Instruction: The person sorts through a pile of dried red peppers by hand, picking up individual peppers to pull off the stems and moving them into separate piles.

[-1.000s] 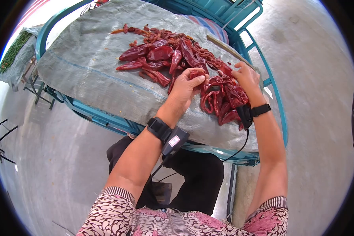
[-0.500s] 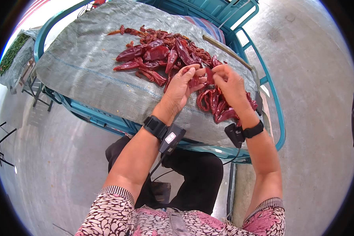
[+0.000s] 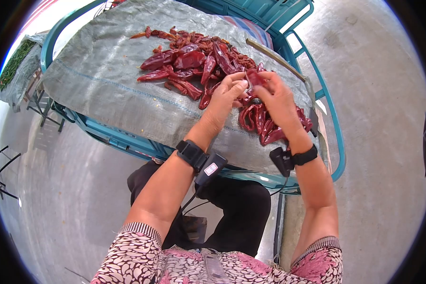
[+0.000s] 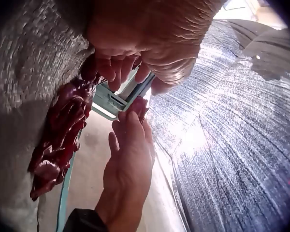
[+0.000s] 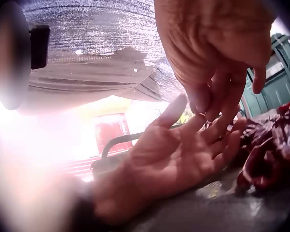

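Above a heap of dried red peppers (image 3: 189, 60), both hands come together. Between its thumb and fingers my right hand (image 3: 280, 99) pinches a flat dried red pepper (image 3: 253, 78), blurred by motion. Close beside it is my left hand (image 3: 222, 100), its fingertips meeting the right hand's fingertips. In the right wrist view the left palm (image 5: 176, 154) faces up, thumb spread away from loosely bent fingers. A nearer clump of glossy, wrinkled peppers (image 3: 270, 130) lies below the right hand. The pinched pepper (image 4: 141, 107) also shows in the left wrist view.
The peppers lie on a grey woven sheet (image 3: 113, 90) spread over a teal metal cart (image 3: 102, 135). A wooden stick (image 3: 274, 57) rests along the far right side. Green produce (image 3: 15, 64) sits on a stand at the left. A striped cloth (image 3: 251, 29) lies behind.
My right hand has come left from the clump to the left hand, bringing a pepper. My left hand, earlier holding a red piece, has opened its thumb away from the fingers.
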`<state>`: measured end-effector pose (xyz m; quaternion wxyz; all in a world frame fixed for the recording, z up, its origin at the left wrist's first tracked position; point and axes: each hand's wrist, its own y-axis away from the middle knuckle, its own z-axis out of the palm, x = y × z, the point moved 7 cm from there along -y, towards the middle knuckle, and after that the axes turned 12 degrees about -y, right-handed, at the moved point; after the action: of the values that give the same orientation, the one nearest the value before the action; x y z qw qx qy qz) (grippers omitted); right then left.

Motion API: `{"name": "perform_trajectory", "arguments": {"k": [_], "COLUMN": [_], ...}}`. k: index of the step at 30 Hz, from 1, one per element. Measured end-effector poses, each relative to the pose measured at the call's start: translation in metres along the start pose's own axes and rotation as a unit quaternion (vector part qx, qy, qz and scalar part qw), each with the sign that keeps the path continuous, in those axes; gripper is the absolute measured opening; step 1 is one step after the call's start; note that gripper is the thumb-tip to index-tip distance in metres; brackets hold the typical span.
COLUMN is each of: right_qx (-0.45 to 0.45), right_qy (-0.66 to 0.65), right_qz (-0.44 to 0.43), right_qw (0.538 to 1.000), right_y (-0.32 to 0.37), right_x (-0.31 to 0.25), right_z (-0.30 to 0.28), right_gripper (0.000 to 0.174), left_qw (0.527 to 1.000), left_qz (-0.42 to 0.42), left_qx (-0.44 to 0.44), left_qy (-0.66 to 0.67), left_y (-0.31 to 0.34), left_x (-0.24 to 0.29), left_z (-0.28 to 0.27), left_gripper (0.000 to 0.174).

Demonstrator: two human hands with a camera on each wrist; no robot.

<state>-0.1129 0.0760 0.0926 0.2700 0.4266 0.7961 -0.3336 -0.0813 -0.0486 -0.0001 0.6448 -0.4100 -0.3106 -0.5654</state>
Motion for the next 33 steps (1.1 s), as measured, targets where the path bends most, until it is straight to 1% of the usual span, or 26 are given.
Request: {"name": "perform_trajectory", "arguments": {"k": [1, 2, 3, 4, 7, 9, 10, 11, 12, 14, 15, 18, 19, 21, 22, 23, 24, 26, 29, 32, 33], "right_qx": [0.034, 0.058, 0.072, 0.084, -0.033, -0.069, -0.085, -0.082, -0.091, -0.11, -0.103, -0.012, -0.01, -0.048, -0.067, -0.078, -0.064, -0.034, -0.037, -0.09, -0.094], "right_qy": [0.029, 0.08, 0.229, 0.372, 0.361, 0.383, 0.393, 0.376, 0.394, 0.429, 0.428, 0.406, 0.411, 0.445, 0.462, 0.464, 0.45, 0.423, 0.364, 0.38, 0.39], "right_qz": [0.001, 0.035, -0.021, -0.076, -0.206, -0.249, -0.27, -0.278, -0.272, -0.261, -0.254, -0.244, -0.233, -0.239, -0.243, -0.245, -0.245, -0.246, -0.189, -0.15, -0.147], "right_qw": [0.999, 0.995, 0.97, 0.921, 0.909, 0.887, 0.875, 0.88, 0.873, 0.858, 0.861, 0.88, 0.881, 0.862, 0.851, 0.848, 0.856, 0.871, 0.911, 0.908, 0.904], "right_y": [-0.005, -0.01, -0.007, -0.004, -0.006, -0.005, -0.004, -0.007, -0.012, -0.019, -0.02, -0.015, -0.013, -0.005, -0.002, 0.002, 0.002, 0.002, -0.004, -0.014, -0.018], "right_x": [0.007, 0.02, 0.014, 0.008, 0.013, 0.016, 0.016, 0.016, 0.019, 0.023, 0.021, 0.011, 0.011, 0.02, 0.023, 0.026, 0.024, 0.02, 0.028, 0.05, 0.056], "right_z": [-0.015, -0.03, -0.038, -0.039, -0.011, 0.005, 0.014, 0.016, 0.016, 0.012, 0.005, -0.022, -0.028, -0.035, -0.036, -0.036, -0.038, -0.034, -0.019, -0.003, -0.001], "right_gripper": [0.039, 0.038, 0.035, 0.033, 0.032, 0.032, 0.032, 0.029, 0.027, 0.022, 0.018, 0.017, 0.019, 0.022, 0.023, 0.027, 0.028, 0.029, 0.029, 0.029, 0.029], "left_qw": [0.997, 0.988, 0.977, 0.963, 0.901, 0.846, 0.851, 0.856, 0.861, 0.82, 0.796, 0.775, 0.754, 0.708, 0.693, 0.676, 0.66, 0.647, 0.634, 0.628, 0.626], "left_qz": [0.012, 0.024, 0.051, 0.078, 0.153, 0.196, 0.192, 0.188, 0.183, 0.209, 0.222, 0.234, 0.249, 0.278, 0.274, 0.271, 0.268, 0.26, 0.253, 0.26, 0.264], "left_qx": [0.025, 0.049, 0.093, 0.112, 0.165, 0.184, 0.174, 0.165, 0.156, 0.136, 0.125, 0.1, 0.097, 0.093, 0.089, 0.085, 0.082, 0.071, 0.058, 0.058, 0.061], "left_qy": [-0.073, -0.145, -0.184, -0.231, -0.371, -0.461, -0.456, -0.452, -0.447, -0.516, -0.549, -0.578, -0.6, -0.642, -0.661, -0.68, -0.697, -0.713, -0.728, -0.731, -0.731], "left_y": [-0.001, -0.003, -0.002, -0.002, 0.002, 0.007, 0.007, 0.006, 0.006, 0.01, 0.013, 0.019, 0.02, 0.021, 0.02, 0.018, 0.017, 0.015, 0.015, 0.015, 0.015], "left_x": [-0.003, -0.006, -0.007, -0.007, -0.004, 0.0, -0.002, -0.004, -0.005, -0.003, 0.0, 0.003, 0.002, -0.001, -0.004, -0.006, -0.008, -0.01, -0.009, -0.01, -0.009], "left_z": [-0.005, -0.008, -0.01, -0.01, -0.007, -0.002, -0.001, 0.0, 0.001, 0.009, 0.014, 0.024, 0.028, 0.032, 0.033, 0.034, 0.035, 0.036, 0.037, 0.036, 0.036], "left_gripper": [0.034, 0.032, 0.025, 0.023, 0.02, 0.02, 0.02, 0.02, 0.02, 0.017, 0.016, 0.013, 0.014, 0.016, 0.015, 0.015, 0.016, 0.016, 0.017, 0.018, 0.019]}}
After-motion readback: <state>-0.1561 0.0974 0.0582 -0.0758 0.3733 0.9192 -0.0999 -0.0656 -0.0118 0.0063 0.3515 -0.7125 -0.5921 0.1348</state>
